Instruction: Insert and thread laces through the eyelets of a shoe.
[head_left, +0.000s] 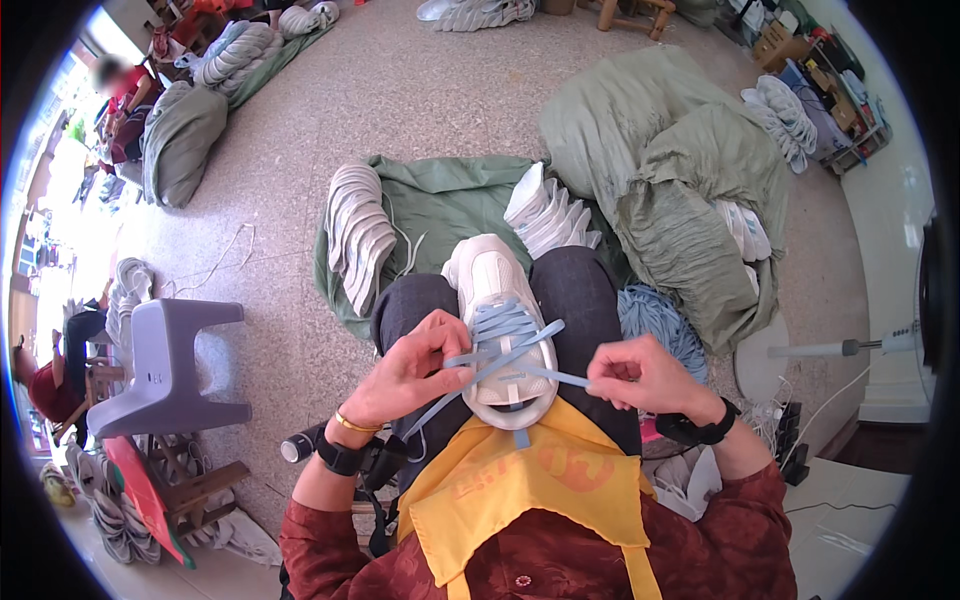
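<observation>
A white sneaker (487, 262) rests between my thighs, its toe pointing away from me. Light-blue shoelace (500, 322) criss-crosses its upper part, with loose ends crossing over the tongue. My left hand (425, 365) is at the shoe's left side, thumb and fingers pinched on a strand of the lace. To the right of the shoe, my right hand (645, 375) pinches the other strand, which runs taut from the shoe's opening. A yellow apron (530, 480) covers my lap just behind the heel.
Nested white shoe uppers (358, 235) and another stack (548, 212) lie on a green sheet (450, 185) ahead. Bulky green sacks (660, 150) stand at right, near a bundle of blue laces (660, 325). A grey plastic stool (160, 360) is at left; a fan (930, 300) is far right.
</observation>
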